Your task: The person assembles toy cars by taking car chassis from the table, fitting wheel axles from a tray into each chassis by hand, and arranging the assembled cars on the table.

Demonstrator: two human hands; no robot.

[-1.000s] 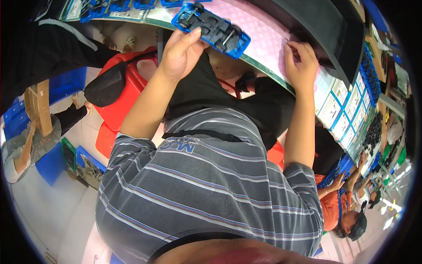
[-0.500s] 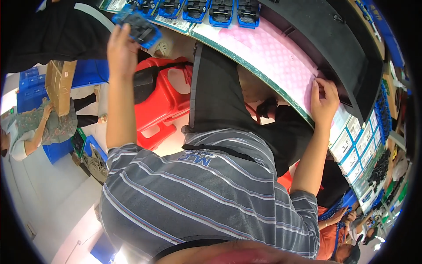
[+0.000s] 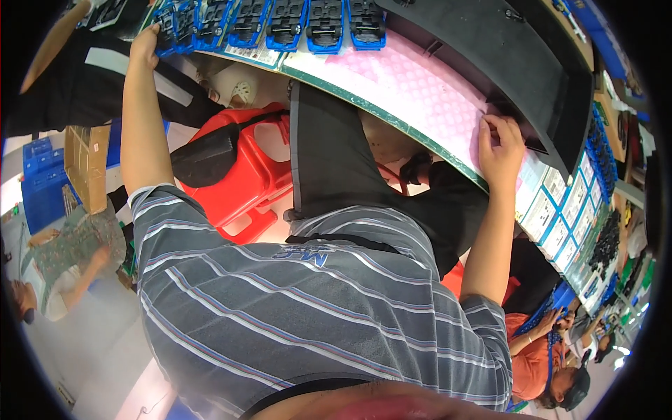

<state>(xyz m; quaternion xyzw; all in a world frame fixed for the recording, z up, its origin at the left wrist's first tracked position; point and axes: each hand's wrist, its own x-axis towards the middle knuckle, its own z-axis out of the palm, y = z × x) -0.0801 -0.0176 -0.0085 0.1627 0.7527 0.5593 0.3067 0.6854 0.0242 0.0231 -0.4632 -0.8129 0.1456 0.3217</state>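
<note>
At the left end of a row, my left hand (image 3: 145, 46) closes on the edge of a blue toy car (image 3: 173, 29). The car lies upside down, with its black underside and wheels showing. My left fingers are partly hidden at its edge. Beside it, several more upturned blue cars (image 3: 286, 28) stand side by side along the bench. My right hand (image 3: 502, 145) rests on a pink padded sheet (image 3: 427, 77), with its fingers curled and fingertips near the thumb. Whatever it may hold is too small to make out. A long black tray (image 3: 483, 42) lies just beyond it.
The green bench edge (image 3: 371, 98) curves in front of me. Printed sheets (image 3: 560, 210) lie at right, near small black parts (image 3: 603, 246). A red stool (image 3: 245, 161) with a black bag (image 3: 206, 157) stands at left. Other people are on both sides.
My left hand has carried the blue car left and set it at the row's left end. My right hand keeps its curled pose on the pink sheet. The whole view has shifted slightly.
</note>
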